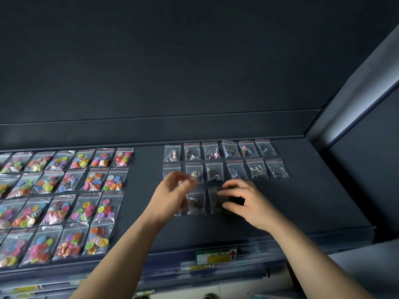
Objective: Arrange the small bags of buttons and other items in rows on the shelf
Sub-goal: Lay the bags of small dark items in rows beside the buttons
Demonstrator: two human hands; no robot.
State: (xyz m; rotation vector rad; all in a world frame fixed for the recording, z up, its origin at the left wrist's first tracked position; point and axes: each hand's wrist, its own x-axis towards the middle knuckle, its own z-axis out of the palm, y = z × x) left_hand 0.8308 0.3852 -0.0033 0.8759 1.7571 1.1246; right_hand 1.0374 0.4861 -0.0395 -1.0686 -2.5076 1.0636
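Fingers and thumb of the right hand [252,203] pinch a small clear zip bag of dark metal fittings [214,202], apparently squaring it into a third row on the dark shelf [302,201]. Left of that bag, the blurred left hand [174,186] hovers, fingers curled; its hold is unclear.

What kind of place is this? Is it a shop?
Probably a sewing or craft supply shop: small bags of coloured buttons lie in rows on a dark shelf, bags of small metal parts beside them, and a printed label on its front edge.
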